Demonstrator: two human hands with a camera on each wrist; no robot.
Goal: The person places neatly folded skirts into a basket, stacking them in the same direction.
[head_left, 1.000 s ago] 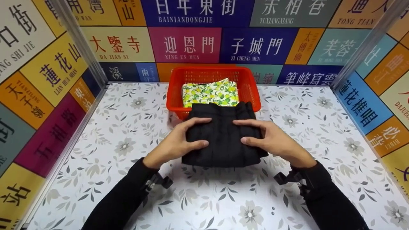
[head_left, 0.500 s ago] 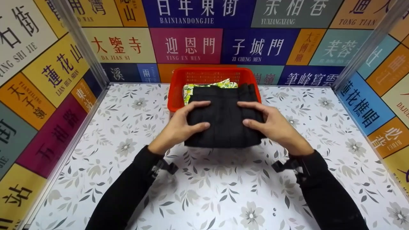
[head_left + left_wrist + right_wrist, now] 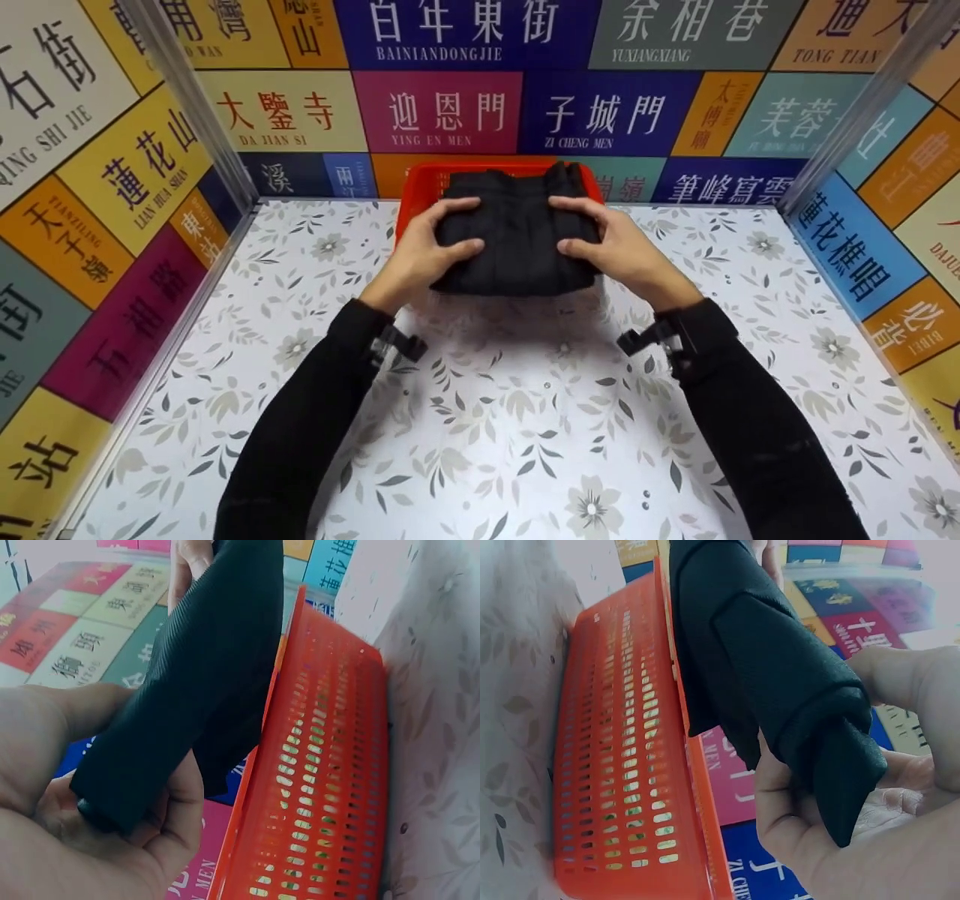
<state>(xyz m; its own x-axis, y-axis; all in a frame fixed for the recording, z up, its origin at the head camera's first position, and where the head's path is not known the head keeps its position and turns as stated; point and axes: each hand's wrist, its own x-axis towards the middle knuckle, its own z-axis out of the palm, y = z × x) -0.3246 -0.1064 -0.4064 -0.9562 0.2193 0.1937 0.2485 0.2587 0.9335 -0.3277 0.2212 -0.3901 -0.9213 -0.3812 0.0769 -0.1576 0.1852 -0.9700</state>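
A folded black garment (image 3: 514,240) is held between both hands, right over the red plastic basket (image 3: 411,202). My left hand (image 3: 424,244) grips its left side, thumb and index finger on top and the other fingers curled beneath, as the left wrist view shows. On the opposite side my right hand (image 3: 619,244) grips it the same way. Seen from the right wrist, the garment (image 3: 780,667) is a thick, layered fold above the rim of the basket (image 3: 630,750). Through the basket's slots (image 3: 300,787) patches of yellow-green patterned cloth show; in the head view the garment hides that cloth.
The basket stands at the back of a table (image 3: 525,420) covered with a white floral print. Behind it rises a wall (image 3: 442,112) of coloured panels with lettering. Similar panels form a left side wall (image 3: 127,225) and a right side wall (image 3: 862,247).
Both hands have carried the black garment forward, from in front of the basket to over it. The yellow-green patterned cloth, visible earlier in the head view, is now covered there.
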